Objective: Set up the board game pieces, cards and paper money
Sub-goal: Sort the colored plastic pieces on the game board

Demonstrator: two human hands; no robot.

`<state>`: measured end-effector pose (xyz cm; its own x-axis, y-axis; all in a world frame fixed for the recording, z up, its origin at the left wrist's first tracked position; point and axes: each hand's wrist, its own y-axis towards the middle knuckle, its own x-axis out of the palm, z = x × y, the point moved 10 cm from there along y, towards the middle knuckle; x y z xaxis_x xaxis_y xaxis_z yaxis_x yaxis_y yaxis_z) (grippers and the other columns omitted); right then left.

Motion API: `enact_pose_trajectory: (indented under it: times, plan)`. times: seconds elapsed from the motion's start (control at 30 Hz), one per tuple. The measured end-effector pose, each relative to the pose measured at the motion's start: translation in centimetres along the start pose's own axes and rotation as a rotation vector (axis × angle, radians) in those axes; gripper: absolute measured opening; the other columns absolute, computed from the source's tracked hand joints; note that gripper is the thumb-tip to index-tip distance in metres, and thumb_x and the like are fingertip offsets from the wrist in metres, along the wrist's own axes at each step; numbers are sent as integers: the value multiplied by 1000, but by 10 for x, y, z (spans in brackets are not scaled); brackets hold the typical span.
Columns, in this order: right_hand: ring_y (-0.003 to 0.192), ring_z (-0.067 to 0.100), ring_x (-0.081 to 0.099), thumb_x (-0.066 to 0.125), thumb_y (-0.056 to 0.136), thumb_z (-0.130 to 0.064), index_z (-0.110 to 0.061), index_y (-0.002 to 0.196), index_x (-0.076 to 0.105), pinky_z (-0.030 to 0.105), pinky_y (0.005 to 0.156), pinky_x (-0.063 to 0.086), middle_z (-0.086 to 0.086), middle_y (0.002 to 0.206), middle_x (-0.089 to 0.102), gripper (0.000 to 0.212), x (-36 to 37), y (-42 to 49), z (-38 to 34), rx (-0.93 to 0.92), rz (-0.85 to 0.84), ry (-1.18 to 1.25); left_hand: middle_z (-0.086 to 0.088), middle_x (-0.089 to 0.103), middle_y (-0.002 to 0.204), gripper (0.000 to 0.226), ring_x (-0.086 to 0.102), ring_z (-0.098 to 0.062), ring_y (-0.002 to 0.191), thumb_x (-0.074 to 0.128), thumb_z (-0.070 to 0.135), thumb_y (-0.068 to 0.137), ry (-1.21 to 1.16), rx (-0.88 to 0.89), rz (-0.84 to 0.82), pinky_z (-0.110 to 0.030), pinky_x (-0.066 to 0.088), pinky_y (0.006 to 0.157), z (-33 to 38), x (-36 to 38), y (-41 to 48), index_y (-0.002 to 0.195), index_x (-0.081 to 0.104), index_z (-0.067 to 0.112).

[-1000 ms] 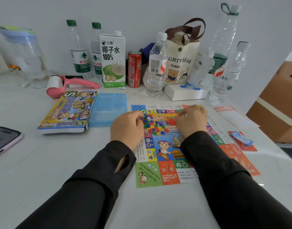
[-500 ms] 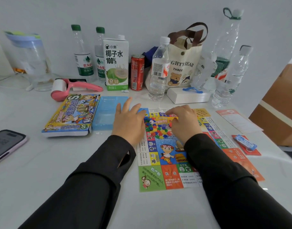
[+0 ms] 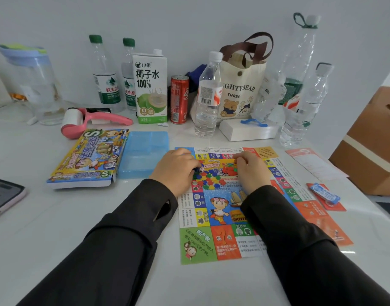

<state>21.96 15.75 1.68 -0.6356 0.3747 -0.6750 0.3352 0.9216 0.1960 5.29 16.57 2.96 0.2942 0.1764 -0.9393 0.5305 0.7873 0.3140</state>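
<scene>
On the flat paper board (image 3: 220, 239), left hand (image 3: 175, 171) and right hand (image 3: 252, 173) curl beside tiny plastic pieces (image 3: 211, 180); grip unclear

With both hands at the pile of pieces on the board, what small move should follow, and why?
Probably the right hand should draw the red pieces out of the pile of coloured pieces: they lie heaped unsorted on the board, its curled fingers beside them. Whether it grips one is unclear.
</scene>
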Motion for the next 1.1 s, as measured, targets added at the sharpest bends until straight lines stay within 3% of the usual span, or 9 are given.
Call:
enact_pose_trajectory:
  times: [0.17, 0.33, 0.57, 0.67, 0.77, 0.83, 1.1]
  plan:
    - [95, 13, 53, 38, 94, -8, -14, 114, 61, 23, 76, 40, 2, 112, 61, 31, 1, 0, -2, -17, -40, 30, 4, 62, 114, 29, 42, -16, 115, 45, 20, 95, 28, 0, 33, -30, 33, 94, -1, -4, 1, 116, 65, 20]
    - [122, 19, 44, 53, 89, -12, -22, 116, 60, 32, 103, 36, 3, 129, 53, 29, 8, -2, -8, -98, -185, -102, 3, 64, 107, 27, 44, -16, 109, 46, 23, 95, 18, -16, 68, -29, 34, 88, -3, -8, 0, 109, 68, 19]
    - [116, 18, 46, 58, 89, -18, -22, 112, 64, 30, 98, 37, 0, 124, 56, 23, 4, -3, -12, -173, -128, -232, -4, 65, 93, 16, 59, -21, 81, 53, 18, 92, -238, -130, 375, -32, 44, 69, -6, -39, -12, 97, 66, 9]
    - [125, 20, 39, 56, 91, -19, -22, 119, 60, 33, 105, 31, 2, 130, 52, 29, -7, 1, -13, -169, -41, -268, -5, 69, 81, 12, 62, -17, 62, 59, 14, 89, -544, -291, 353, -28, 52, 66, -20, -31, -16, 96, 68, 10]
    - [116, 16, 46, 54, 91, -14, -22, 113, 63, 27, 97, 37, 0, 124, 57, 26, -26, 2, -28, -200, 34, -88, -1, 65, 69, 13, 61, -5, 50, 61, 3, 85, -780, -400, 267, -16, 52, 57, -28, -16, -17, 91, 68, 13]
    - [107, 11, 51, 56, 90, -14, -23, 107, 66, 22, 89, 37, -3, 117, 60, 22, -28, 0, -40, -237, -29, 9, -4, 65, 70, 16, 63, -4, 51, 59, -2, 85, -847, -415, 224, -15, 52, 56, -27, -11, -17, 89, 65, 12]
    - [97, 3, 49, 68, 83, -22, -26, 97, 70, 19, 84, 32, -9, 106, 61, 15, 2, -20, -63, -327, -276, -43, -6, 69, 66, 19, 67, -12, 55, 69, 1, 78, -937, -458, 204, -19, 54, 57, -23, -10, -18, 70, 60, 16]
